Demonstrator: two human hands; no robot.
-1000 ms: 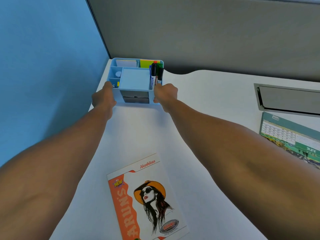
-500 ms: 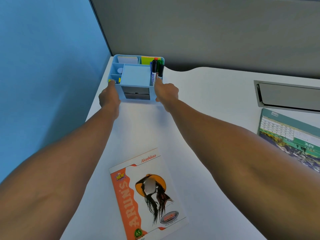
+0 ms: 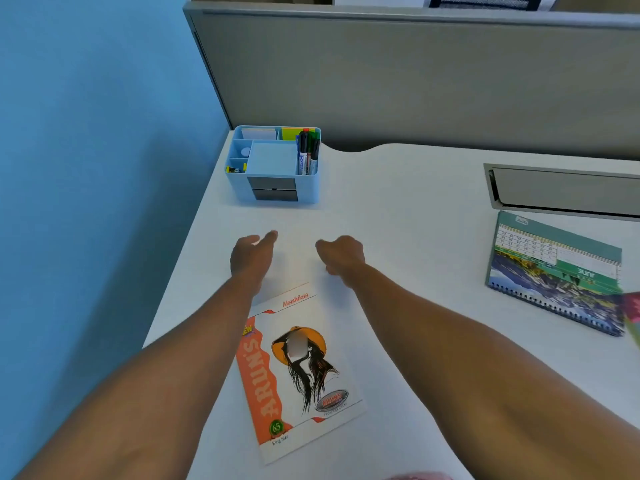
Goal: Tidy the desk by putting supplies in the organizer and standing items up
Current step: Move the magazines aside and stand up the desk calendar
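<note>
Two hands hover over the table (image 3: 398, 216) between the organizer (image 3: 277, 168) and a notebook (image 3: 294, 372) lying flat — the left hand (image 3: 252, 258) has relaxed, nearly straight fingers and holds nothing, the right hand (image 3: 341, 256) is loosely curled and also empty. The organizer sits in the far left corner with markers (image 3: 308, 150) upright in it. Likely next is the notebook: it lies just behind the hands, toward the person, long axis running near to far — the left hand's wrist overlaps its top corner, so that hand is nearer.
</note>
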